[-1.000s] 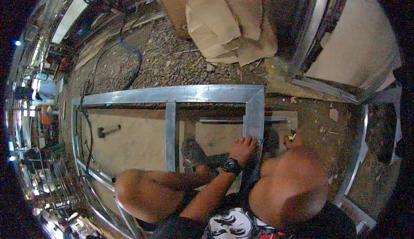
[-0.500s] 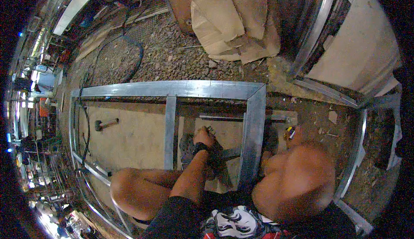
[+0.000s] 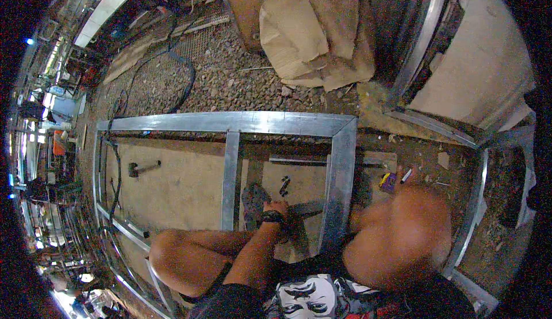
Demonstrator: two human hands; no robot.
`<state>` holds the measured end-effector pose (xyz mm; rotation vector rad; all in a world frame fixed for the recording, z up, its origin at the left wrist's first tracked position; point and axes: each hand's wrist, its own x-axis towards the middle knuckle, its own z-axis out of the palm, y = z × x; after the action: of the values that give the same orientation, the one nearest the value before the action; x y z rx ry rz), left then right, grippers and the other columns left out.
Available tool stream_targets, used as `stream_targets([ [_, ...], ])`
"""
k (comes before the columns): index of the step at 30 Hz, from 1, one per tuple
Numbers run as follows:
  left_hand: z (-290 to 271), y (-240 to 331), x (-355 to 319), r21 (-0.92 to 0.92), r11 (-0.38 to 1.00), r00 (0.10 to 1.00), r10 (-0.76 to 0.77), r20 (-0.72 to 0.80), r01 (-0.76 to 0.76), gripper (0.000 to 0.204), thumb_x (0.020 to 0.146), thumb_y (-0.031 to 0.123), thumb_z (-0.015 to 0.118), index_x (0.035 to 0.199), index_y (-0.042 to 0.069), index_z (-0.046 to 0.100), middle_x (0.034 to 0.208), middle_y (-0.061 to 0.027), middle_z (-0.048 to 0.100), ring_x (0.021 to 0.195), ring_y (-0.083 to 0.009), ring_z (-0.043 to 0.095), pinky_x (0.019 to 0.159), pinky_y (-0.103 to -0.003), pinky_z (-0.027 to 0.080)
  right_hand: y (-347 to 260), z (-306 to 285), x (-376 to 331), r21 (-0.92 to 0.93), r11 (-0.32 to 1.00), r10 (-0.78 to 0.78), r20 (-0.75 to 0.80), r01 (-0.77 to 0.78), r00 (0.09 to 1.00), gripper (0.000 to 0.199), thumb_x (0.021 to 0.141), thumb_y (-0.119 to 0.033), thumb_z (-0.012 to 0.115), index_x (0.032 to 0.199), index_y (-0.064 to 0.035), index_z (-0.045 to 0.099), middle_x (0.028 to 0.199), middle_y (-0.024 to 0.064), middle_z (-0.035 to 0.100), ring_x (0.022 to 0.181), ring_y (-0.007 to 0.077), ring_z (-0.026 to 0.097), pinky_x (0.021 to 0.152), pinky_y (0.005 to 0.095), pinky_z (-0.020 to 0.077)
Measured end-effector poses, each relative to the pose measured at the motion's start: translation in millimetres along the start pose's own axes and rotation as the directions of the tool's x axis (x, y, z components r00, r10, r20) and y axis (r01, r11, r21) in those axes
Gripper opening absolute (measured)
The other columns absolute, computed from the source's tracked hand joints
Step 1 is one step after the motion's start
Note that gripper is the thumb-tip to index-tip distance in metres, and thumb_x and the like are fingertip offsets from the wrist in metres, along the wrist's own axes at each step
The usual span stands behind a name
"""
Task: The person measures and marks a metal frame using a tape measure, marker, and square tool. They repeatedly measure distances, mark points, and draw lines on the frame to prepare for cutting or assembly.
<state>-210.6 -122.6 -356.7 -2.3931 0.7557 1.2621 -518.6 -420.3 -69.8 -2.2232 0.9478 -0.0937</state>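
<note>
Left hand [image 3: 277, 207], seen over an opening of the metal frame [image 3: 344, 186]; whether its grip is clenched or released cannot be told. Just beyond it, a small dark object [image 3: 284, 185] lies on tan board [image 3: 309, 176]. Right hand hidden. Outside the frame, near the knee [image 3: 405, 227]: a purple-and-yellow object [image 3: 387, 182] and white marker [image 3: 406, 176].

No legible text, no readable numbers, view perhaps too grainy

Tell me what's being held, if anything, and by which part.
No hold shows in the left hand; the right hand is hidden, so its hold cannot be told.
</note>
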Motion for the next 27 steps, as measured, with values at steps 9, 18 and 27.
stream_targets([
  [9, -131.3, -13.7, -48.6, 0.084, 0.989, 0.992, 0.122, 0.043, -0.125, 0.044, 0.091, 0.029, 0.054, 0.13, 0.008, 0.052, 0.124, -0.0165, 0.06, 0.116, -0.0323, 0.057, 0.098, -0.054, 0.037, 5.7, -22.3, 65.6, 0.05, 0.994, -0.089, -0.119, 0.095, 0.989, 0.036, 0.092, -0.03, 0.067, 0.117, -0.0069, 0.055, 0.116, 0.0152, 0.063, 0.106, 0.0268, 0.061, 0.092, 0.0364, 0.0491],
  [18, -321.8, -25.9, -199.5, 0.133, 0.934, 0.926, 0.348, -0.144, -0.33, 0.032, 0.087, 0.017, 0.062, 0.114, 0.002, 0.062, 0.106, -0.0192, 0.069, 0.098, -0.0348, 0.067, 0.084, -0.047, 0.051, -99.7, -119.6, 160.0, 0.158, 0.855, -0.317, -0.593, 0.493, 0.74, 0.038, 0.091, -0.031, 0.068, 0.117, -0.007, 0.055, 0.119, 0.016, 0.063, 0.11, 0.0284, 0.061, 0.095, 0.0378, 0.0483],
  [27, -423.7, -44.6, -212.6, -0.613, 0.46, 0.74, 0.163, -0.652, -0.642, 0.037, 0.086, 0.026, 0.074, 0.114, 0.004, 0.065, 0.101, -0.0055, 0.07, 0.084, -0.0164, 0.065, 0.067, -0.034, 0.053, -207.7, -102.8, 240.4, -0.06, 0.613, -0.78, 0.111, 0.788, 0.616, 0.057, 0.085, -0.034, 0.077, 0.126, -0.009, 0.047, 0.129, 0.019, 0.056, 0.12, 0.0349, 0.056, 0.101, 0.0427, 0.0449],
])
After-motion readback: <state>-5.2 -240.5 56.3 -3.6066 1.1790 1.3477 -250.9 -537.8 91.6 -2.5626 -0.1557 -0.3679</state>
